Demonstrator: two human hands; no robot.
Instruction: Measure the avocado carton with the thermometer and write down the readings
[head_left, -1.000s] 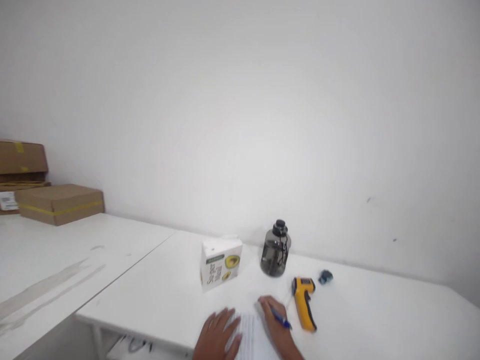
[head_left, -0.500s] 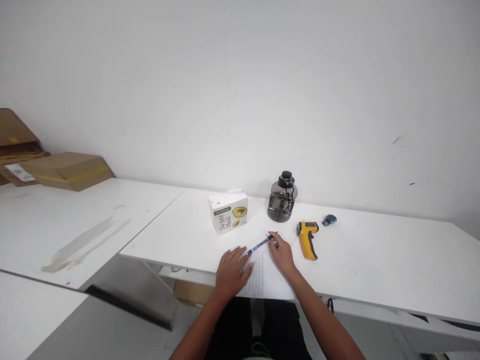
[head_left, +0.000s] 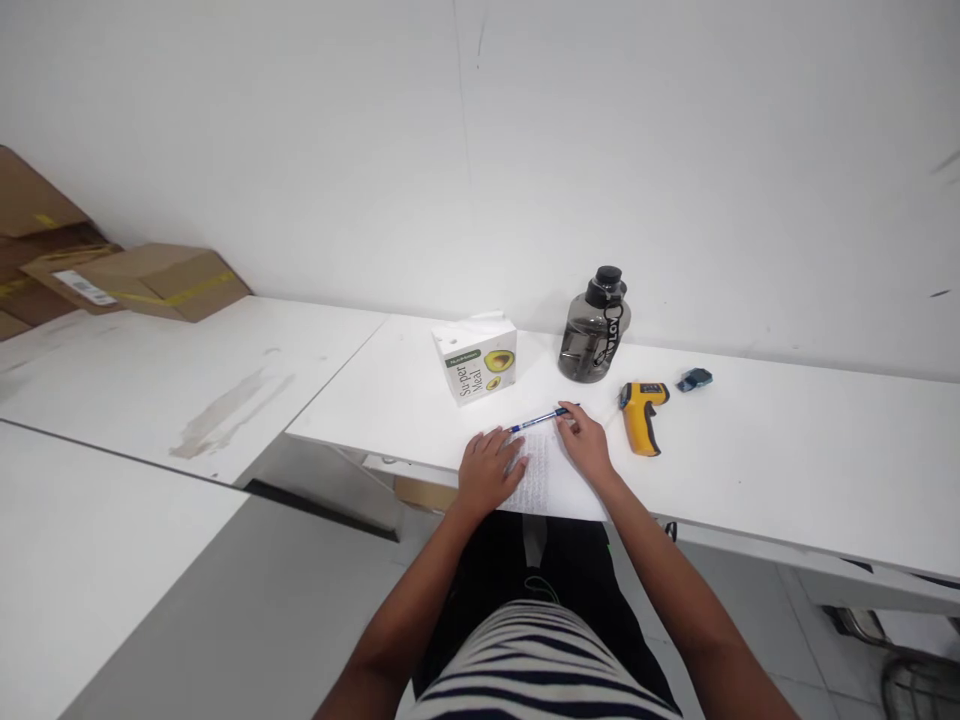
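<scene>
A sheet of paper covered in lines of writing lies at the front edge of the white table. My left hand rests flat on the paper's left side, fingers stretched and thumb apart. Along the top of the sheet is a blue and white pen, its left end close to my left fingertips. My right hand has its fingers closed on the pen's dark right end. Just beyond the pen stands a white box with avocado pictures, and to the right lies a yellow and black infrared thermometer.
A large grey translucent water jug with a black lid stands near the wall. Right of it lies a small dark blue object I cannot identify. Cardboard boxes sit on the adjoining table at the far left.
The view has tilted downward and shifted left, so the table and its items appear higher and farther right. Both hands keep nearly the same places on the paper and pen.
</scene>
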